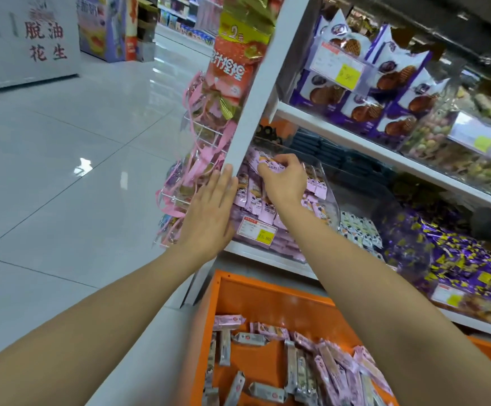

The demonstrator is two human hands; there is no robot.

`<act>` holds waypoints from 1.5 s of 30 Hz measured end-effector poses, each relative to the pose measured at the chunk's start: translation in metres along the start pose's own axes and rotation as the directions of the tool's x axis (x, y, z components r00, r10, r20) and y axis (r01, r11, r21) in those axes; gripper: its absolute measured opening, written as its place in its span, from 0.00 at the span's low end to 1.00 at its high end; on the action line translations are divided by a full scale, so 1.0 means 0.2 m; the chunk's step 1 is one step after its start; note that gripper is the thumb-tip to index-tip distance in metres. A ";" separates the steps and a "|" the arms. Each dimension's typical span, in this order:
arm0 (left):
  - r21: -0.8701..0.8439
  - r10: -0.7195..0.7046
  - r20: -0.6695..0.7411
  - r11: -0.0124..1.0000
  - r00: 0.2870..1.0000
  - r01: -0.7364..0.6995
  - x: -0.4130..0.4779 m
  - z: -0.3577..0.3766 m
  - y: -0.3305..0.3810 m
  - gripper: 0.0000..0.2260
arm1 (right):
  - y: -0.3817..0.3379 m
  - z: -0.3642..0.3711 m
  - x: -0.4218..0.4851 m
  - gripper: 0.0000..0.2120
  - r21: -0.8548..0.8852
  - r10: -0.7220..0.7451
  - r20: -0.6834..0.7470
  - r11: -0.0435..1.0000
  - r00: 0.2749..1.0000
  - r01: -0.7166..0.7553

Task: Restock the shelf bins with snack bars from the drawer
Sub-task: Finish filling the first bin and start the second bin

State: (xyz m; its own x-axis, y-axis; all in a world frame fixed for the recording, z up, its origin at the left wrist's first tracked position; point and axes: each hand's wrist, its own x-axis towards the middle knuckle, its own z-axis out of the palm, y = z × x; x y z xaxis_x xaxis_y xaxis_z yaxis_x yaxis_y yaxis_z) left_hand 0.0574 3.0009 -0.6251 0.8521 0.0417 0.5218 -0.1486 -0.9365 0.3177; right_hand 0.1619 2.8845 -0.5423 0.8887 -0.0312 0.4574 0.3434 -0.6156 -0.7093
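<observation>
A clear plastic shelf bin (330, 197) on the lower shelf is full of pink-wrapped snack bars (256, 202). My right hand (283, 178) is inside the bin, its fingers curled around pink snack bars at the top of the pile. My left hand (209, 215) lies flat with straight fingers against the bin's left front, beside the white shelf upright. Below, an open orange drawer (270, 297) holds several loose pink and silver snack bars (326, 364).
The white shelf upright (263, 83) runs diagonally above my hands. A wire rack of pink packets (191, 171) hangs to its left. Neighbouring bins hold purple candies (443, 259) and purple waffle packs (384, 92). A tiled floor lies to the left.
</observation>
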 end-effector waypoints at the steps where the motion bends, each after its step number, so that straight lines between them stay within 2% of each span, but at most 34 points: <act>1: 0.001 0.012 -0.004 1.000 1.000 -0.012 0.00 0.01 -0.01 0.39 | 0.00 0.03 0.03 0.18 -0.034 0.005 0.009 0.999 1.000 -0.005; 9: -0.020 0.066 -0.057 0.998 0.996 -0.067 0.00 0.04 -0.06 0.42 | 0.02 0.20 0.15 0.18 -0.142 0.054 0.072 0.989 0.996 -0.044; 14: 0.021 0.058 -0.050 0.998 0.997 -0.057 0.00 0.04 -0.05 0.42 | 0.05 0.20 0.13 0.29 -0.119 -0.020 0.195 0.992 0.981 0.044; 17: 0.046 0.042 -0.031 0.998 0.999 -0.041 0.00 0.04 -0.04 0.42 | 0.06 0.16 0.11 0.23 -0.188 -0.043 0.290 0.977 0.956 0.100; 22: 0.061 0.017 -0.021 0.998 1.000 -0.016 0.00 0.04 -0.03 0.41 | 0.08 0.14 0.13 0.25 -0.231 -0.067 0.291 0.963 0.954 0.138; 25: 0.065 0.000 -0.015 0.998 1.000 0.001 -0.01 0.03 0.00 0.37 | 0.07 0.10 0.08 0.21 -0.158 -0.118 0.255 0.974 0.960 0.162; 28: 0.048 0.026 -0.040 0.999 0.999 -0.024 -0.06 0.04 0.06 0.29 | 0.06 0.02 -0.03 0.11 0.009 -0.198 0.199 0.980 0.960 0.200; 31: -0.011 0.074 -0.051 0.997 0.996 -0.074 -0.15 0.09 0.11 0.22 | 0.06 -0.07 -0.16 0.08 0.170 -0.244 0.140 0.961 0.960 0.219; 34: -0.040 0.109 0.019 0.993 0.994 -0.108 -0.27 0.15 0.15 0.18 | 0.09 -0.16 -0.30 0.07 0.278 -0.259 0.137 0.937 0.956 0.214; 38: -0.039 0.099 0.140 0.995 0.985 -0.095 -0.46 0.22 0.18 0.19 | 0.23 -0.25 -0.55 0.07 0.335 -0.250 0.216 0.927 0.944 0.168; 42: -0.001 0.031 0.347 0.999 0.937 -0.033 -0.64 0.33 0.19 0.23 | 0.49 -0.23 -0.81 0.07 0.289 -0.188 0.322 0.953 0.928 0.093; 45: 0.068 -0.062 0.485 0.997 0.872 0.033 -0.75 0.41 0.19 0.28 | 0.73 -0.18 -1.00 0.06 0.190 -0.095 0.507 0.982 0.857 -0.004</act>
State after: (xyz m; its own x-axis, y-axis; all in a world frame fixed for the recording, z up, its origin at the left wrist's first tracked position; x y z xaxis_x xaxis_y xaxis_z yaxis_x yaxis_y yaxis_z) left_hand -0.0344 2.9309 -0.7567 0.9959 -0.0744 0.0516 -0.0859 -0.9562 0.2798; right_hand 0.0228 2.7727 -0.7174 0.8829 0.4305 0.1875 0.3917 -0.4549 -0.7998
